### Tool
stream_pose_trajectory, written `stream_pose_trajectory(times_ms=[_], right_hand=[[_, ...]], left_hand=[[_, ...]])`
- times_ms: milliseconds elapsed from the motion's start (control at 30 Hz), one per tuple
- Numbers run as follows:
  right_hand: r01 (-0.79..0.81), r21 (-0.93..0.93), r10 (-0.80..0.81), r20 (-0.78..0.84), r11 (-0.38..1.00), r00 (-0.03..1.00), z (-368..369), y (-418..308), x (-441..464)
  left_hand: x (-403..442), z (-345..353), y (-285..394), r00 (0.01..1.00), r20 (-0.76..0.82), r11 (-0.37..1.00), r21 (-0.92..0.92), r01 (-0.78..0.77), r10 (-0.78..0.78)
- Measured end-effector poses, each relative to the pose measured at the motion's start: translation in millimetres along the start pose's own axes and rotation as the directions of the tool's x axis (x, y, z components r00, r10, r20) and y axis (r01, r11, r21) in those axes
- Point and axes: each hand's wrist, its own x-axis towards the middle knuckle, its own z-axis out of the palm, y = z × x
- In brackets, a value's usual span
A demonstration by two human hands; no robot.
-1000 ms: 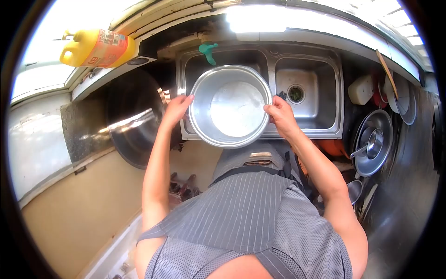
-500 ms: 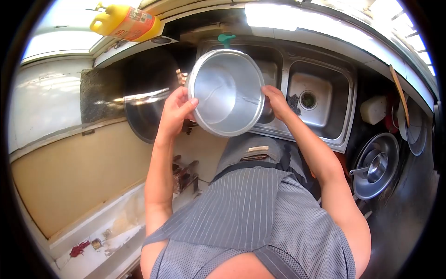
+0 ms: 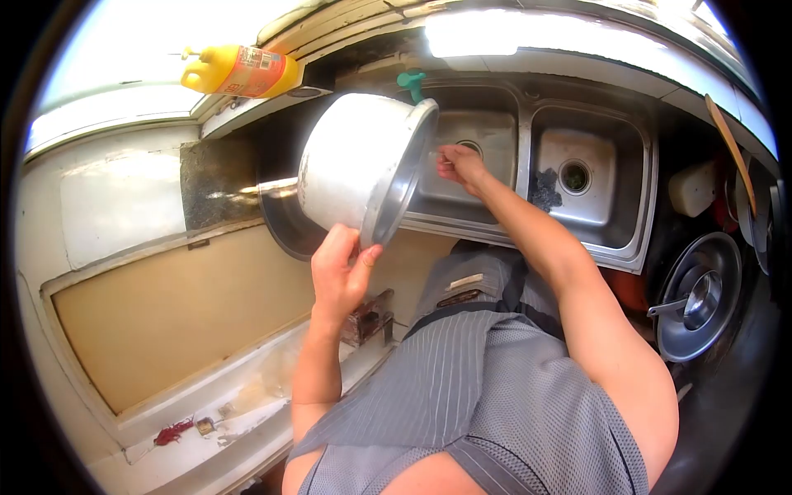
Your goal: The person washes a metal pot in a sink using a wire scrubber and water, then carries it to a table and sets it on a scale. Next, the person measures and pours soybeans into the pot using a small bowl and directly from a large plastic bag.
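A large pale metal pot is tipped on its side, its mouth facing right toward the sink. My left hand grips the lower part of its rim, thumb on the edge. My right hand is apart from the pot, just right of its mouth and over the left basin. Its fingers are curled closed, and whatever may be between them is too small to make out. Behind the pot's rim stands a green tap handle. The left basin of the steel sink lies under my right hand.
The right basin has dark bits by its drain. A dark tub sits behind the pot. On the ledge lies a yellow bottle. Metal bowls with a small pan stand at right, below a wooden-handled utensil.
The pot has turned from facing up at me to lying on its side, mouth to the right. My right hand has let go of its rim; my left hand keeps hold, lower down.
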Motion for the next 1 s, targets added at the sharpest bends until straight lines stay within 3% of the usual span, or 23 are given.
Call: stream_pose_trajectory(times_ms=[167, 233, 367, 433, 467, 533, 567, 667, 700, 767, 800, 833, 867, 933, 1000], right_hand=[[0.006, 0.116, -0.016, 0.091, 0.993, 0.996, 15.9, 2.4, 15.2], [-0.065, 0.164, 0.042, 0.138, 0.984, 0.99, 26.4, -8.4, 2.2], [-0.046, 0.098, 0.03, 0.161, 0.994, 0.987, 33.2, -15.5, -5.3], [-0.005, -0.155, 0.037, 0.201, 0.988, 0.979, 37.2, -30.0, -16.8], [0.0, -0.169, 0.033, 0.191, 0.986, 0.981, 40.2, -40.6, -24.0], [0.113, -0.422, 0.022, 0.303, 0.9, 0.953, 49.4, -65.8, -38.7], [0.119, -0.442, 0.044, 0.341, 0.889, 0.939, 53.5, -80.4, -48.0], [0.117, -0.398, 0.09, 0.463, 0.91, 0.882, 56.4, -111.7, -69.8], [0.12, -0.411, 0.09, 0.457, 0.904, 0.885, 49.2, -108.4, -67.5], [0.004, -0.213, 0.065, 0.317, 0.977, 0.946, 32.9, -84.9, -52.8], [-0.01, -0.895, 0.059, 0.019, 0.445, 0.998, 30.4, -65.9, -48.6], [-0.227, -0.892, -0.179, -0.169, -0.39, 0.969, 27.4, -44.2, -46.2], [-0.236, -0.889, -0.185, -0.175, -0.393, 0.967, 18.3, -25.3, -45.1], [0.141, -0.972, -0.322, 0.197, -0.189, 0.926, -0.8, -11.6, -43.0], [0.142, -0.963, -0.279, 0.204, -0.228, 0.938, 26.4, -35.2, -61.0]], left_hand=[[-13.8, 1.8, 0.3, 0.991, -0.008, 0.988, 0.083, -0.132, 0.134], [-18.8, 0.9, -3.1, 0.989, -0.024, 0.985, 0.097, -0.145, 0.148], [-25.4, -5.6, -15.2, 0.982, -0.052, 0.979, 0.11, -0.174, 0.18], [-29.9, -8.7, -23.9, 0.976, -0.071, 0.972, 0.132, -0.194, 0.204], [-31.9, -10.5, -28.7, 0.975, -0.081, 0.973, 0.117, -0.197, 0.207], [-36.6, -15.3, -39.3, 0.971, -0.099, 0.973, 0.103, -0.209, 0.219], [-38.0, -18.0, -44.3, 0.97, -0.11, 0.974, 0.09, -0.21, 0.219], [-41.9, -25.5, -59.0, 0.962, -0.137, 0.972, 0.027, -0.234, 0.236], [-41.8, -27.3, -64.5, 0.96, -0.147, 0.971, 0.016, -0.238, 0.238], [-42.8, -28.1, -73.4, 0.957, -0.16, 0.966, -0.057, -0.253, 0.242], [-43.7, -28.0, -77.0, 0.955, -0.171, 0.964, -0.069, -0.256, 0.242], [-43.7, -28.7, -80.4, 0.954, -0.161, 0.96, -0.084, -0.268, 0.252], [-44.4, -31.2, -83.3, 0.954, -0.145, 0.956, -0.095, -0.279, 0.264], [-42.7, -36.1, -88.6, 0.943, -0.14, 0.942, -0.103, -0.318, 0.303], [-47.2, -37.0, -95.8, 0.938, -0.107, 0.936, -0.09, -0.34, 0.33]])
